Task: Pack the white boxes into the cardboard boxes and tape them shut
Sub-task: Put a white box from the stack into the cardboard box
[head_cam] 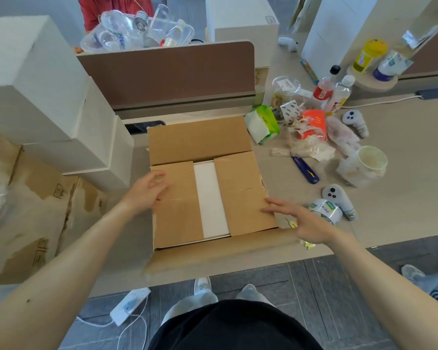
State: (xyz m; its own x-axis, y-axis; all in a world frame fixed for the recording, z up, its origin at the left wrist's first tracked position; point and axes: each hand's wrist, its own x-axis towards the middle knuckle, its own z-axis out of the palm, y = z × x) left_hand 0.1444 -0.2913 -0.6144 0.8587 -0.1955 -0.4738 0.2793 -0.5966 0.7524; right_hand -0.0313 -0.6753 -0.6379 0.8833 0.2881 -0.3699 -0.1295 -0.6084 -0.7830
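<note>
A cardboard box [240, 195] stands at the desk's front edge with its two side flaps folded in. Between them shows a strip of the white box [210, 198] packed inside. The far flap [197, 140] stands up and the near flap [213, 251] hangs out toward me. My left hand [147, 190] rests on the left flap with fingers loosely bent. My right hand [304, 221] is spread, its fingertips on the right flap's outer edge. A roll of clear tape [325, 210] lies just right of that hand.
Stacked white boxes [36, 79] stand at the left above flattened cardboard [31, 210]. Right of the box are a blue box cutter [305, 170], two grey controllers [339, 198], food wrappers, bottles and a cup [369, 162]. A brown divider [167, 72] stands behind.
</note>
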